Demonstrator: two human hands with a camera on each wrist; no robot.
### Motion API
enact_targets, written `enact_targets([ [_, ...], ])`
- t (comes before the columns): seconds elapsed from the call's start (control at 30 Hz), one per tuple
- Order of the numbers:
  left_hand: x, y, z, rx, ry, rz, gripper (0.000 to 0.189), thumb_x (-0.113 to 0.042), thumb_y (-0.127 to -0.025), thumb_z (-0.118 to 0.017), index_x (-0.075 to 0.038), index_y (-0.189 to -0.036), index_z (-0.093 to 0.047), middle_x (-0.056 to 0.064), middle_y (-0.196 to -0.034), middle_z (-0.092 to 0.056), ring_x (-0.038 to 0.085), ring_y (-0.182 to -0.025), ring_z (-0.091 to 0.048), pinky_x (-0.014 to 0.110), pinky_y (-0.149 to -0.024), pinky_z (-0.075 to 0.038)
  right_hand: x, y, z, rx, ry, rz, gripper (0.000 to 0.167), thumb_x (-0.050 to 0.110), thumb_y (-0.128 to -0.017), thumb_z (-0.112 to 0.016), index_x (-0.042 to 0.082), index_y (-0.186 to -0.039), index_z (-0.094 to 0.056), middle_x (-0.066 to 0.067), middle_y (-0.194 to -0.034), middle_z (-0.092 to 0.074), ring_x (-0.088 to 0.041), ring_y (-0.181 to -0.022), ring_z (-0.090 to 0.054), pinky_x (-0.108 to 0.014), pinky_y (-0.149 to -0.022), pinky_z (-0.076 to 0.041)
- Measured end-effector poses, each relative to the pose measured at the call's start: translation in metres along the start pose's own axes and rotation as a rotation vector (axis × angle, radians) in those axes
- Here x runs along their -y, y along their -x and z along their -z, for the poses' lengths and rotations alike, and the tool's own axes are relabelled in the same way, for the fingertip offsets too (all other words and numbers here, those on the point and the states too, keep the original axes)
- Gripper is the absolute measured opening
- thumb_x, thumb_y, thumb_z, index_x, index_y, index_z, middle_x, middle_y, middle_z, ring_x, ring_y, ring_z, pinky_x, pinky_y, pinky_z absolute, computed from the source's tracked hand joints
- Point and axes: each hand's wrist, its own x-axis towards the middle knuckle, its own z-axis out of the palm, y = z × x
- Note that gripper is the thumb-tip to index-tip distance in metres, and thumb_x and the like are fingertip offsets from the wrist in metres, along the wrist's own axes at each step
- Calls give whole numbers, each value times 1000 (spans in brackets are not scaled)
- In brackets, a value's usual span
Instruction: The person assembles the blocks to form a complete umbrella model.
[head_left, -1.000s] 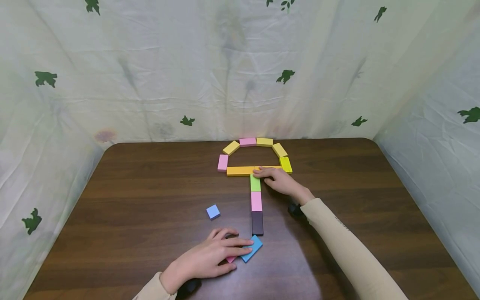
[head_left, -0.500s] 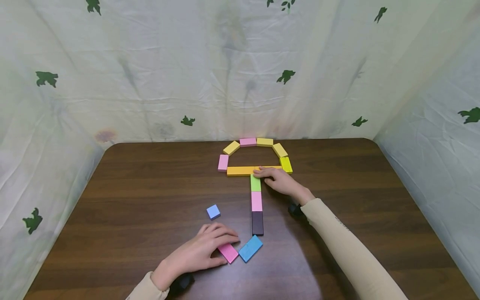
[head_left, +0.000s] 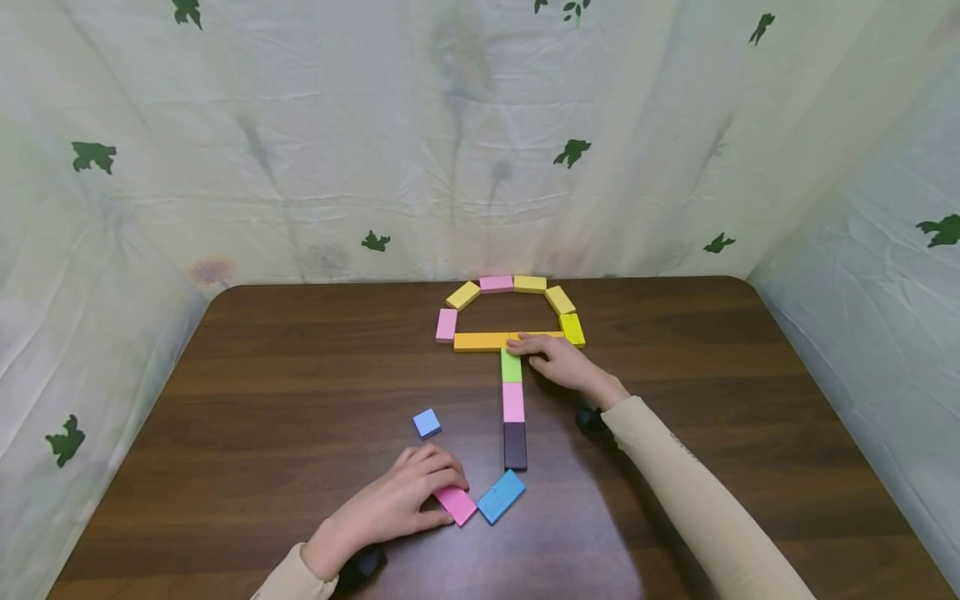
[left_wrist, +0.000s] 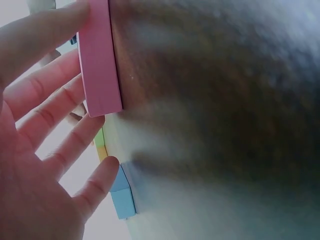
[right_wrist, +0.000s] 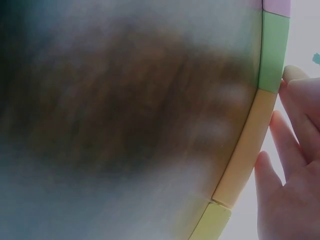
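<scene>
In the head view my left hand (head_left: 408, 496) holds a pink block (head_left: 457, 505) that lies flat on the table, thumb on its near side and fingers along its far side. The same pink block (left_wrist: 100, 60) sits between thumb and fingers in the left wrist view. A corner of it meets a slanted blue block (head_left: 501, 497). My right hand (head_left: 558, 362) rests its fingertips where an orange bar (head_left: 480, 342) meets a green block (head_left: 512, 367). Its fingers are fairly straight and grip nothing. Below the green block, a light pink block (head_left: 513, 402) and a dark block (head_left: 514, 446) continue the line.
Several yellow and pink blocks, among them a pink one (head_left: 496, 284), form an arch above the orange bar at the far table edge. A loose small blue block (head_left: 427, 423) lies left of the line. A pale leaf-patterned cloth (head_left: 300, 167) hangs around the brown table (head_left: 300, 400).
My left hand has moved from the slanted blue block leftward to the pink block and now holds it. The small blue block and my right hand stay in place.
</scene>
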Motion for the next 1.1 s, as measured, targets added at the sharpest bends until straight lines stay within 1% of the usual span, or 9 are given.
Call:
enact_targets([
  [0.23,1,0,2,-3,-1,-10,27,-30,-82,-76,-19,-105,-67,-9,-109,-57,12,-108,-46,37,-87,-37,0,0,0,-2,-2,0,41,-7,-93,-47,7,-131,-59,-3,-137,-52,-20,-136,-36,-40,-105,-34],
  [0.37,5,0,9,-23,-2,-6,33,-30,-84,-74,-16,-112,-67,-8,-113,-57,14,-109,-47,39,-88,-37,1,0,0,-2,-2,10,42,-7,-93,-47,6,-131,-59,-3,-137,-52,-20,-136,-36,-41,-105,-35],
  [0.43,10,0,16,-48,-3,21,36,-29,-84,-74,-14,-116,-66,-7,-116,-57,14,-111,-47,39,-89,-37,0,0,0,-1,-5,19,41,-7,-93,-47,6,-131,-59,-4,-137,-52,-21,-135,-36,-41,-104,-35],
  [0.53,19,0,27,-93,-22,69,38,-22,-85,-74,-11,-119,-64,-2,-121,-56,18,-116,-47,43,-91,-37,-1,-1,0,2,-6,23,42,-8,-93,-47,6,-131,-59,-5,-137,-52,-22,-136,-36,-42,-105,-35],
  [0.63,28,-1,36,-111,-38,118,41,-17,-84,-75,-8,-122,-63,3,-126,-55,23,-120,-46,46,-92,-37,-1,-1,1,5,-3,24,42,-8,-93,-47,5,-131,-59,-5,-137,-52,-22,-135,-36,-42,-105,-34],
  [0.8,40,-5,42,-89,-63,156,44,-15,-83,-76,-9,-124,-63,5,-126,-55,25,-118,-47,47,-91,-39,-1,-1,2,14,-5,4,42,-7,-93,-48,6,-131,-59,-5,-137,-52,-21,-135,-37,-41,-105,-34],
  [1.0,47,-12,39,-37,-50,170,40,-14,-84,-74,-9,-123,-64,5,-124,-56,24,-113,-50,46,-90,-42,1,-1,3,22,5,-2,42,-7,-93,-48,5,-131,-58,-6,-138,-52,-22,-135,-37,-41,-105,-34],
  [1.1,49,-15,38,-22,-42,184,39,-13,-84,-74,-10,-121,-65,5,-123,-57,24,-112,-51,46,-90,-43,2,-1,3,25,7,-3,41,-6,-93,-48,5,-131,-58,-6,-138,-52,-22,-135,-37,-42,-105,-34],
])
